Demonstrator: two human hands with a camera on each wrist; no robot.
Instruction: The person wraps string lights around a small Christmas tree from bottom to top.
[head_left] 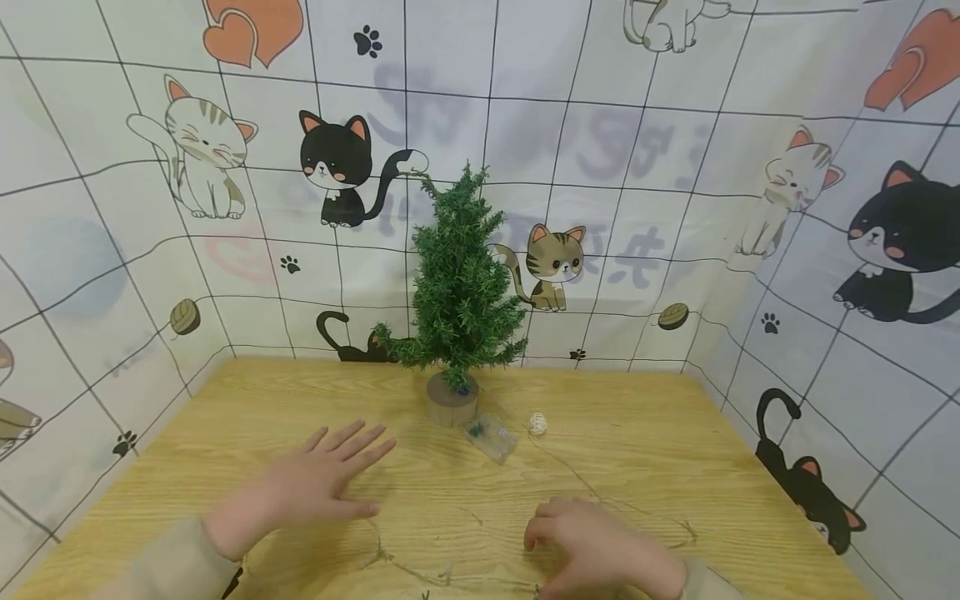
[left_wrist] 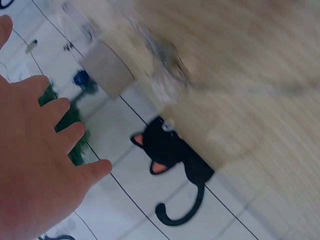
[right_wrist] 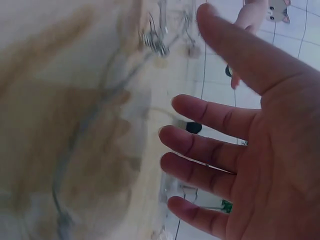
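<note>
I've got the left hand [head_left: 315, 479] out over the wooden table [head_left: 637, 425], fingers straight and fanned wide! Across to the right hand [head_left: 592, 542], low over the near side, fingers apart and lightly bent. The thin string [head_left: 381, 553] runs along the near part between them, and on the right a strand reaches toward a white ball [head_left: 537, 424]. Beyond, I see a clear box [head_left: 495, 440] just beside the green tree's [head_left: 461, 275] round base [head_left: 452, 404].

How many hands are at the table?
2: the left hand, in front of the tree to its left, and the right hand, in front to its right.
</note>
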